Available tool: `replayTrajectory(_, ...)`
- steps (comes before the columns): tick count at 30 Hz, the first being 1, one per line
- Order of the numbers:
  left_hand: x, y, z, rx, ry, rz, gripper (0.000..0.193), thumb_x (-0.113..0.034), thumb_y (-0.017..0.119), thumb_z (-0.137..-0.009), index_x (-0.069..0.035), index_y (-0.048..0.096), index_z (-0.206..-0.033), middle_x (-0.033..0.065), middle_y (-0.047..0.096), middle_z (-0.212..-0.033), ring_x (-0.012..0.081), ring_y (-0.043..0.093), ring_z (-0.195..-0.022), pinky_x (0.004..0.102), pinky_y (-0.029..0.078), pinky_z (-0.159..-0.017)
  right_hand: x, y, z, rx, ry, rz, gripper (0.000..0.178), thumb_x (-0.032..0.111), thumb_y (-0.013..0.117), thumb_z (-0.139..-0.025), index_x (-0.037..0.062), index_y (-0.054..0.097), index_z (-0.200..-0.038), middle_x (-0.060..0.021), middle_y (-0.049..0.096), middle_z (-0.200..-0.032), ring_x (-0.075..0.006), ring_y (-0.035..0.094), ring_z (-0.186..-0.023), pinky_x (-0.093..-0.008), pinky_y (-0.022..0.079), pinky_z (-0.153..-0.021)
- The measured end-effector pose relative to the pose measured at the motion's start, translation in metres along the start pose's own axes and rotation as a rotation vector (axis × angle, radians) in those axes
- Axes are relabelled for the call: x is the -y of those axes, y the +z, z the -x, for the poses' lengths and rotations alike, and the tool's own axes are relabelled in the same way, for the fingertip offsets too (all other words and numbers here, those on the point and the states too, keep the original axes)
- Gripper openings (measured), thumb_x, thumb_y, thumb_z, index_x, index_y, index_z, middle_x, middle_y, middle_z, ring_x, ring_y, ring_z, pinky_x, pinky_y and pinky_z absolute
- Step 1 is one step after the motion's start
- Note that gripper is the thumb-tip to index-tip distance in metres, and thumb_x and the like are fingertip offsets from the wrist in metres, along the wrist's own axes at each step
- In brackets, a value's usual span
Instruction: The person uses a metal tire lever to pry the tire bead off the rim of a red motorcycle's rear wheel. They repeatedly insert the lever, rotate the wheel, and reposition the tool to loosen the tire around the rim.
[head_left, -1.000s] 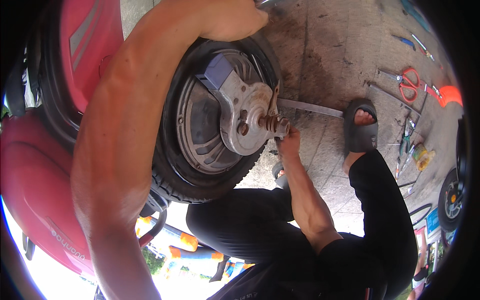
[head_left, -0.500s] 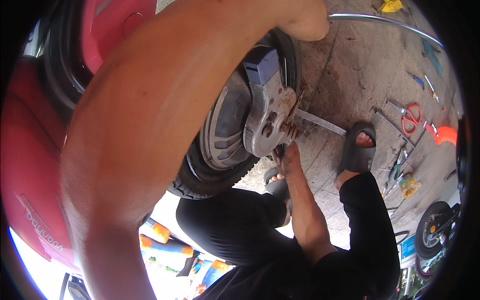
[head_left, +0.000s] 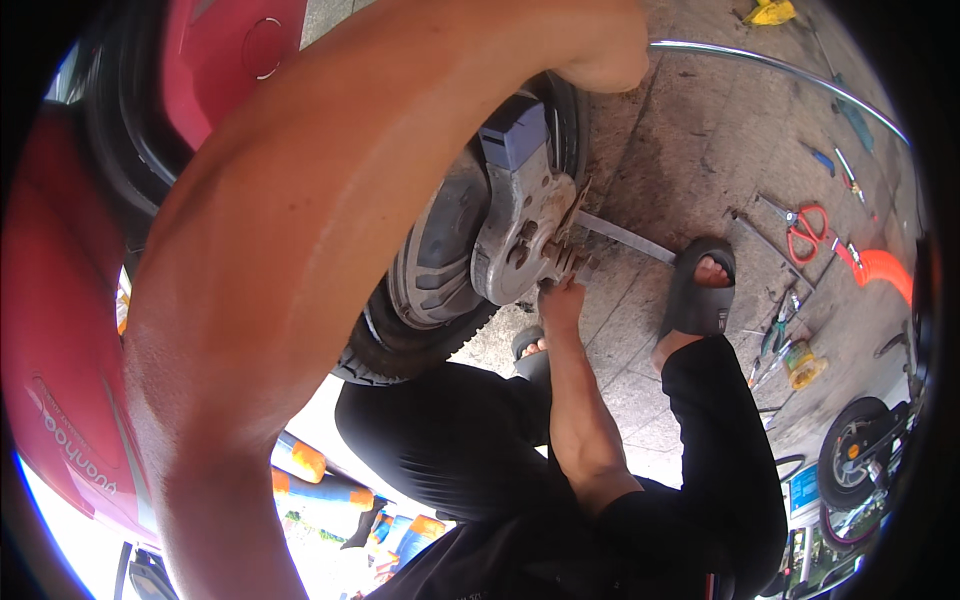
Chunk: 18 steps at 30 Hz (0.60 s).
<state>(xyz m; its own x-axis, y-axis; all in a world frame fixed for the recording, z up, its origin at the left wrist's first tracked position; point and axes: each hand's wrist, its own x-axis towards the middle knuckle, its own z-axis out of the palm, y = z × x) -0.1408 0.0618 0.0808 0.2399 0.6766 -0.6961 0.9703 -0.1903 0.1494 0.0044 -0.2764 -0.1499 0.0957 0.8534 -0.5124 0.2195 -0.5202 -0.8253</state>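
Red-handled scissors lie on the paving near a curved orange object. Pliers rest beside a yellowish container. Farther right stands a black-tyred wheel with an orange centre.

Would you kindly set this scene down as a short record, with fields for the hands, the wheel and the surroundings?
Left hand: at the end of a shiny metal rod; grip unclear
Right hand: just below the threaded axle; fingers partly hidden
Wheel: black tyre, partly behind the left forearm
On wheel: grey metal plate with a violet-grey block at its upper end
Floor, right: red-handled scissors, pliers
Left side: red bodywork
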Motion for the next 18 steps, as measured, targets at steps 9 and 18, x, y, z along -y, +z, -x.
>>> replayTrajectory(9,0.0,-0.006,0.001,0.096,0.041,0.026,0.044,-0.036,0.051,-0.094,-0.003,0.074,-0.111,0.022,0.07,-0.115,0.0399,0.065,-0.109,0.046,0.051,-0.095,-0.02,0.003,-0.004,0.064,0.28,-0.586,0.049,0.042,0.054,-0.106,0.0031,0.068,-0.079,0.0038,0.06,-0.071,-0.0058,0.05,-0.065,-0.0264,0.039,-0.058)
replayTrajectory(18,-0.007,-0.006,0.0,0.113,0.001,0.015,0.045,-0.039,0.052,-0.094,-0.003,0.075,-0.108,0.0224,0.07,-0.113,0.0401,0.065,-0.109,0.0459,0.051,-0.095,-0.018,0.02,-0.005,-0.02,0.35,-0.737,0.045,0.036,0.055,-0.106,0.0056,0.063,-0.074,0.0044,0.057,-0.068,-0.0064,0.048,-0.064,-0.0264,0.038,-0.059)
